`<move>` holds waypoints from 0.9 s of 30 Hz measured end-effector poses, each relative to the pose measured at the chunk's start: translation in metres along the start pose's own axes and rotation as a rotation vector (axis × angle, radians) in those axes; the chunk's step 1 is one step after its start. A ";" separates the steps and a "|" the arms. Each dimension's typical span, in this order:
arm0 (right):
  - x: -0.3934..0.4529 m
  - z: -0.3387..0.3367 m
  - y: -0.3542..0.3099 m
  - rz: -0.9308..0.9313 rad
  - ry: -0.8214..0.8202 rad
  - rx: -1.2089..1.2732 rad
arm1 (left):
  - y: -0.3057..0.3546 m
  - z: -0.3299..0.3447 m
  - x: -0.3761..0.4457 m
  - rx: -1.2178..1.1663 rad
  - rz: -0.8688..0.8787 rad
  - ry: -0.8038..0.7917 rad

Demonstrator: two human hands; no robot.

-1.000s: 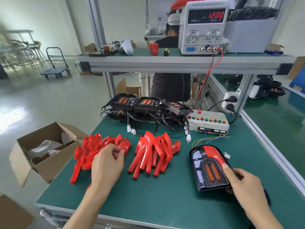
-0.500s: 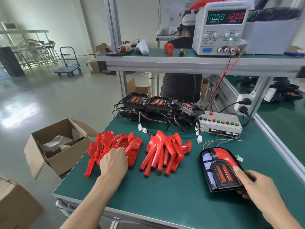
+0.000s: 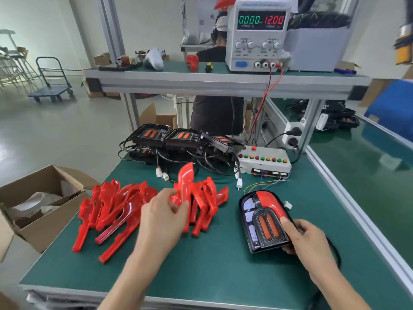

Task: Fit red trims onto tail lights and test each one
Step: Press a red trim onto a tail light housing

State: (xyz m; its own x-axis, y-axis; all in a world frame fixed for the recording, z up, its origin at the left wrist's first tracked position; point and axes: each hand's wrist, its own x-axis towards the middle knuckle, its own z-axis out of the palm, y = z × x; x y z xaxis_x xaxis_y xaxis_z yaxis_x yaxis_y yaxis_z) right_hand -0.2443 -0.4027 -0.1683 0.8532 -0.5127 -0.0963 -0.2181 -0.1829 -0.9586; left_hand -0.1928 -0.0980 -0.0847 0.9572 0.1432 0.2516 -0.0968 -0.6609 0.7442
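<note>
My left hand (image 3: 164, 217) pinches one red trim (image 3: 185, 182) and holds it upright above the right-hand pile of red trims (image 3: 206, 204). A second pile of red trims (image 3: 111, 209) lies to the left on the green table (image 3: 212, 265). My right hand (image 3: 306, 240) grips the lower right edge of a black tail light (image 3: 262, 222), which lies flat and carries a red trim along its top right. Several more black tail lights (image 3: 181, 137) with cables sit at the back of the table.
A white button box (image 3: 263, 161) with coloured buttons stands behind the held tail light. A power supply (image 3: 259, 34) reading 12.00 sits on the upper shelf. An open cardboard box (image 3: 42, 204) stands left of the table. A person sits behind the shelf frame.
My left hand moved from the left pile to the right pile and lifted one red trim upright. My right hand kept its hold on the tail light.
</note>
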 end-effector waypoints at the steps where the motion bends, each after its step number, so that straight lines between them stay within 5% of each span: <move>1: -0.001 0.001 0.003 -0.003 0.012 0.020 | 0.010 0.016 -0.007 -0.070 0.012 -0.046; 8: -0.010 0.012 0.017 -0.076 0.114 0.111 | 0.052 0.115 -0.042 -0.060 0.158 -0.282; 18: -0.013 0.015 0.021 -0.125 0.098 0.116 | 0.047 0.128 -0.042 0.235 0.400 -0.322; 27: -0.015 0.012 0.022 -0.147 0.083 0.119 | 0.042 0.124 -0.033 0.135 0.319 -0.385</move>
State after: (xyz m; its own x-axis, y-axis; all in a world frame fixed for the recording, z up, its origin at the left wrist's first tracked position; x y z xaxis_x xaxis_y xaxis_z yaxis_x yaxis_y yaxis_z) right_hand -0.2561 -0.3893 -0.1914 0.8288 -0.5557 0.0651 -0.0319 -0.1631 -0.9861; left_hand -0.1949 -0.2222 -0.1387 0.9195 -0.3451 0.1882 -0.3881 -0.7207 0.5745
